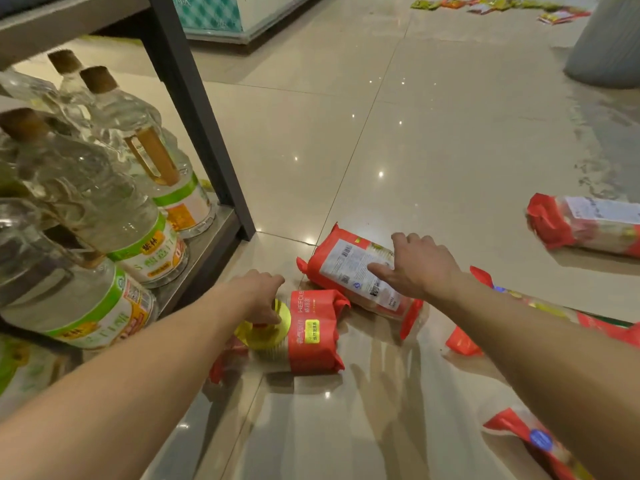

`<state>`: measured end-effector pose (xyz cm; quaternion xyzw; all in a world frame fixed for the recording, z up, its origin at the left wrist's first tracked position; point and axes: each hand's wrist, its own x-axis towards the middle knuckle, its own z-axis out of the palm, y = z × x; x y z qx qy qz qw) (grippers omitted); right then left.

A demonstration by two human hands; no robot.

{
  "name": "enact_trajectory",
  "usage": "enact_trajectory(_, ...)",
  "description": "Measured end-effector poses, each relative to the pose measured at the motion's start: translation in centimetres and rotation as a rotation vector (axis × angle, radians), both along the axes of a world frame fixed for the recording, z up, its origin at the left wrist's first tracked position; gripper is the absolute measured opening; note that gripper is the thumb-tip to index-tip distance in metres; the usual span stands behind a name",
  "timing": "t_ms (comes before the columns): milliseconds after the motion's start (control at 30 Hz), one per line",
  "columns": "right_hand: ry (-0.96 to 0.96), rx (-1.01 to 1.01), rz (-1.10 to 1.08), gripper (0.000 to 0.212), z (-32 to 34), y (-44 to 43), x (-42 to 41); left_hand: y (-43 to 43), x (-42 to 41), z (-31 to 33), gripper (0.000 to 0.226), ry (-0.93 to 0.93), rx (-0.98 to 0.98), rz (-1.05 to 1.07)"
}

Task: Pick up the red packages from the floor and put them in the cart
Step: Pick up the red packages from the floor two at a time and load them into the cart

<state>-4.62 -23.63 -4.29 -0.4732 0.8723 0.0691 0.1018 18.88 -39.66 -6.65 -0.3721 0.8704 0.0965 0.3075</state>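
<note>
left hand: lower centre of frame, down on near pack. Fingers curl over its far side and the thumb lies on the yellow disc, so it pinches the clear end.
right hand: centre right, palm down, fingers spread and the thumb pointing left. It's over label pack; can't tell whether it's touching or just above.
near pack: red wrap with yellow sticker, flat on the floor, long axis left-right. The red end points right, just beside the label pack's lower edge.
label pack: red with a white printed label facing up, lying diagonally from centre towards lower right, on the floor. Its right part is hidden under the right hand.
third pack: red end shows below the right forearm, the rest is covered by the arm. On the floor, right of label pack.
fourth pack: right edge mid-frame, on the floor, well apart from both hands, cut by the frame edge.
fifth pack: lower right corner, on the floor, partly behind the right forearm.
shelf: dark post and metal ledge on the left side; the post foot is near label pack's top corner.
bottles: clear jugs with green-banded labels and brown caps, upright on the bottom ledge, left of frame.
grey bin: upper right, cut by the frame edge.
wrappers: yellow/red litter on the floor along the top edge, blurred.
cabinet: teal-patterned base, top centre.
</note>
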Motion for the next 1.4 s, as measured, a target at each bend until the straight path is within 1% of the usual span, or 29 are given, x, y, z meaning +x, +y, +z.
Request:
enact_trajectory(67, -0.028, -0.006, -0.026, 0.079, -1.0, -0.5, -0.6, -0.5, 0.2, -1.0, 0.096, 0.011, 0.018, 0.033)
enact_trajectory(200, -0.087, -0.022, -0.077, 0.083, -3.1, -1.4, -1.4, -0.6, 0.7, -3.0, 0.089, 0.044, 0.117, 0.074)
enact_trajectory(300, -0.127, -0.021, -0.097, 0.084, -4.9, -1.9, -1.9, -1.1, 0.8, -3.6, 0.098, 0.095, 0.145, 0.138)
enact_trajectory(400, -0.168, -0.028, -0.109, 0.085, -6.7, -2.4, -2.3, -1.4, 1.3, -4.3, 0.106, 0.073, 0.113, 0.167)
enact_trajectory(533, -0.162, -0.042, -0.089, 0.085, -7.9, -3.0, -2.5, -1.1, 2.8, -5.2, 0.094, 0.100, 0.191, 0.271)
enact_trajectory(700, -0.184, -0.070, -0.075, 0.087, -8.0, -4.0, -2.7, -1.0, 4.7, -5.4, 0.084, 0.139, 0.360, 0.520)
enact_trajectory(733, -0.198, -0.067, -0.080, 0.088, -8.1, -4.1, -2.8, -0.9, 4.9, -5.1, 0.078, 0.161, 0.381, 0.563)
enact_trajectory(800, -0.226, -0.052, -0.100, 0.090, -8.3, -4.4, -2.7, -1.2, 5.6, -5.1, 0.055, 0.243, 0.469, 0.643)
enact_trajectory(833, -0.228, -0.038, -0.112, 0.090, -8.3, -4.4, -2.6, -1.3, 6.0, -5.2, 0.048, 0.288, 0.523, 0.677)
enact_trajectory(900, -0.209, -0.011, -0.140, 0.091, -8.3, -4.5, -2.3, -1.7, 6.5, -5.0, 0.052, 0.387, 0.561, 0.764)
enact_trajectory(967, -0.225, 0.008, -0.186, 0.094, -8.4, -4.5, -2.0, -2.1, 6.7, -4.7, 0.048, 0.484, 0.572, 0.862)
enact_trajectory(1033, -0.290, 0.031, -0.264, 0.100, -8.5, -4.5, -2.1, -2.3, 6.8, -4.6, 0.041, 0.595, 0.577, 0.938)
enact_trajectory(1100, -0.360, 0.056, -0.347, 0.105, -8.5, -4.4, -2.0, -2.3, 6.8, -4.7, 0.047, 0.671, 0.553, 1.011)
enact_trajectory(1167, -0.422, 0.098, -0.407, 0.101, -8.5, -4.2, -2.0, -2.2, 6.7, -4.9, 0.053, 0.733, 0.542, 1.083)
enact_trajectory(1233, -0.478, 0.144, -0.440, 0.096, -8.7, -3.8, -1.8, -2.1, 6.3, -4.7, 0.053, 0.782, 0.540, 1.144)
enact_trajectory(1300, -0.566, 0.102, -0.488, 0.092, -9.0, -3.4, -1.6, -1.9, 5.7, -4.2, 0.051, 0.830, 0.515, 1.160)
enact_trajectory(1333, -0.623, 0.063, -0.510, 0.087, -9.3, -3.2, -1.6, -1.7, 5.4, -3.9, 0.049, 0.839, 0.503, 1.165)
enact_trajectory(1367, -0.708, 0.001, -0.541, 0.086, -9.6, -3.0, -1.6, -1.6, 5.1, -3.8, 0.047, 0.849, 0.498, 1.173)
enact_trajectory(1400, -0.789, -0.058, -0.579, 0.098, -10.2, -2.9, -1.8, -1.6, 4.9, -3.6, 0.045, 0.861, 0.488, 1.171)
